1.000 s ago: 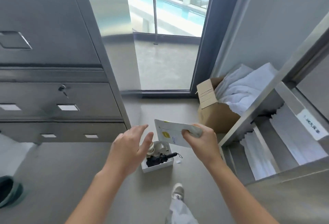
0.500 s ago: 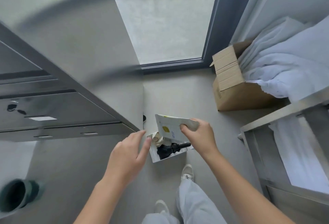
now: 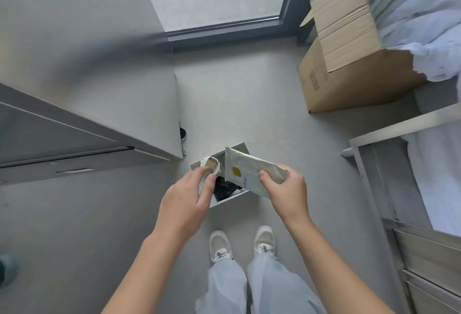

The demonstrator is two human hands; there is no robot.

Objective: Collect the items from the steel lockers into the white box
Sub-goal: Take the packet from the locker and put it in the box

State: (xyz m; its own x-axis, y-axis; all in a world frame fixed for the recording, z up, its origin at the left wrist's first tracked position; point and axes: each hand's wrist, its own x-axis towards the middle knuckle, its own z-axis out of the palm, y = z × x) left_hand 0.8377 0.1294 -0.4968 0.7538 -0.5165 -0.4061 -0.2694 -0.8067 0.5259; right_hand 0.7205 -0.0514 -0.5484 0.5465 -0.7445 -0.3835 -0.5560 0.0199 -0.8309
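Okay, quick one: your right hand [image 3: 284, 189] pinches the flat pouch [image 3: 249, 176] by its near end, thumb on top. The pouch hangs tilted over the white box [image 3: 228, 201], far corner above the back wall, not yet inside. Your left hand [image 3: 189, 196] is down at the box's left side with thumb and forefinger on the round jar [image 3: 210, 166]; can't tell if you're gripping it or only nudging it. The box sits on the floor just off the corner of the steel locker [image 3: 74, 144], right ahead of your shoes [image 3: 219, 246].

Risks, as I judge them:
- The box looks crowded with the jar plus a black item [image 3: 224, 189], so the pouch may bridge the rim and slide onto the floor if you let go with it flat. Feed it in on edge.
- Push the jar too hard and it tips, or shoves the light box along the tile.
- Your left hand sits in the pouch's path; drop early and it lands on your knuckles.
- Don't mistake the cardboard box [image 3: 349, 76] at upper right for the target.
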